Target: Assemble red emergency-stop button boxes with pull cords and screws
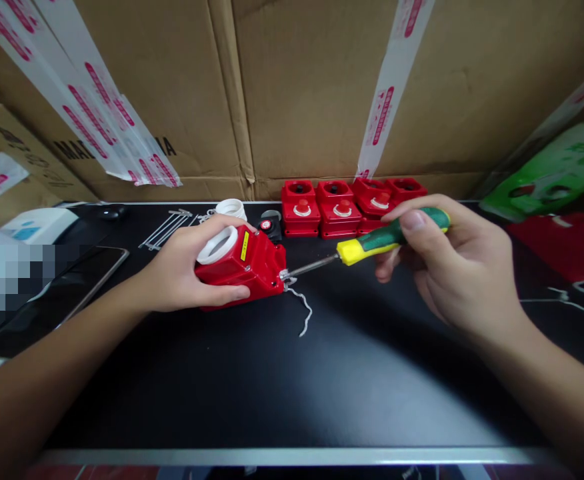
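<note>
My left hand [182,270] is wrapped round a red plastic box [245,267] with a white round collar and a yellow label, holding it tilted on the black table [322,373]. My right hand [452,267] grips the green and yellow handle of a screwdriver [372,245]. The screwdriver's metal shaft runs left, and its tip sits at a small metal fitting on the box's right end. A thin white wire [303,310] hangs from that end onto the table.
Several red boxes with push buttons [342,208] stand in a row at the back. Metal pins [167,228] and a white ring [231,208] lie behind the held box. A phone [67,293] lies left. Cardboard boxes [312,87] form the back wall. Green packaging [557,170] sits right.
</note>
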Demonstrator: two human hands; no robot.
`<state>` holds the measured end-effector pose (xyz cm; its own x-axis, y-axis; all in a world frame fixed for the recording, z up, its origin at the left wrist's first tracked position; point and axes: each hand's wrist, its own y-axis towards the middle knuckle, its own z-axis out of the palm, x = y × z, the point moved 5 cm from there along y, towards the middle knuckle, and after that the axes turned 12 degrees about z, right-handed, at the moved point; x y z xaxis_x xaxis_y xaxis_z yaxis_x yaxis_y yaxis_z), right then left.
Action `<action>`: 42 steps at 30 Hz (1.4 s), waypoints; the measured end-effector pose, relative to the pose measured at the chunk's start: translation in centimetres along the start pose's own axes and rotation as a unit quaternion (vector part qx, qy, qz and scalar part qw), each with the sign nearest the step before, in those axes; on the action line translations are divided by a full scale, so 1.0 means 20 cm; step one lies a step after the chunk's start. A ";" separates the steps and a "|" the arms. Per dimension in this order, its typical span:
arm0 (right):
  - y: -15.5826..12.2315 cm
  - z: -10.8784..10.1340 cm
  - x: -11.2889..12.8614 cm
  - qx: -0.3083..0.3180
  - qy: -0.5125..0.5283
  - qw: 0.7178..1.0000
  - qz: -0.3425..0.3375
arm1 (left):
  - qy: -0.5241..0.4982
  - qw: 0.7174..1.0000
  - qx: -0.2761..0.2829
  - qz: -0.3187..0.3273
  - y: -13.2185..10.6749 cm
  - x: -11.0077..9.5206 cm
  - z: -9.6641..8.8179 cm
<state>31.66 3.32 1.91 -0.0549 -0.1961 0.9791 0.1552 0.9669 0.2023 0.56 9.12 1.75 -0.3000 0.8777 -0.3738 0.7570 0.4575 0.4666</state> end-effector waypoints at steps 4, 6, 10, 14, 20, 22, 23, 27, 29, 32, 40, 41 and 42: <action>-0.01 -0.02 0.00 -0.016 -0.027 0.999 0.033 | 0.023 1.000 0.004 -0.004 0.00 0.00 0.00; -0.01 -0.03 0.00 -0.015 -0.058 0.997 0.045 | 0.030 0.999 0.005 -0.009 0.00 0.00 0.01; -0.02 -0.01 0.01 0.019 -0.124 0.990 0.067 | 0.026 1.000 0.005 -0.009 0.00 0.01 0.01; -0.02 -0.02 0.01 -0.013 -0.130 0.989 0.062 | 0.015 1.000 -0.002 0.000 0.00 0.00 0.01; -0.02 0.00 0.00 -0.002 -0.105 0.993 0.054 | 0.008 1.000 0.008 -0.010 0.00 0.01 0.02; -0.02 -0.01 0.00 0.003 -0.088 0.994 0.057 | 0.021 1.000 0.005 -0.009 0.00 0.02 0.02; -0.02 -0.01 -0.01 0.004 -0.080 0.995 0.057 | 0.031 1.000 0.001 -0.006 0.00 0.02 0.01; -0.02 0.00 -0.02 0.013 -0.069 0.996 0.057 | 0.043 0.999 0.007 0.014 0.00 0.01 0.01; -0.01 0.00 -0.03 0.025 -0.064 0.996 0.062 | 0.033 0.999 0.011 0.019 0.00 0.01 0.01; -0.01 0.01 -0.03 0.034 -0.037 0.996 0.069 | 0.022 1.000 0.001 0.007 0.00 0.01 0.01; 0.01 0.01 -0.03 0.062 0.012 0.994 0.087 | 0.010 1.000 -0.007 0.007 0.01 0.01 0.01; 0.02 0.01 -0.03 0.058 0.017 0.994 0.092 | 0.014 1.000 -0.004 0.004 0.01 0.01 0.01; 0.02 0.01 -0.04 0.051 0.021 0.994 0.098 | 0.016 1.000 -0.003 0.001 0.01 0.01 0.01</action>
<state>31.55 3.90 1.27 0.0081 -0.0079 0.9999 0.0576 0.9983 0.0074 0.75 9.43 1.60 -0.3174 0.8824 -0.3473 0.7541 0.4569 0.4717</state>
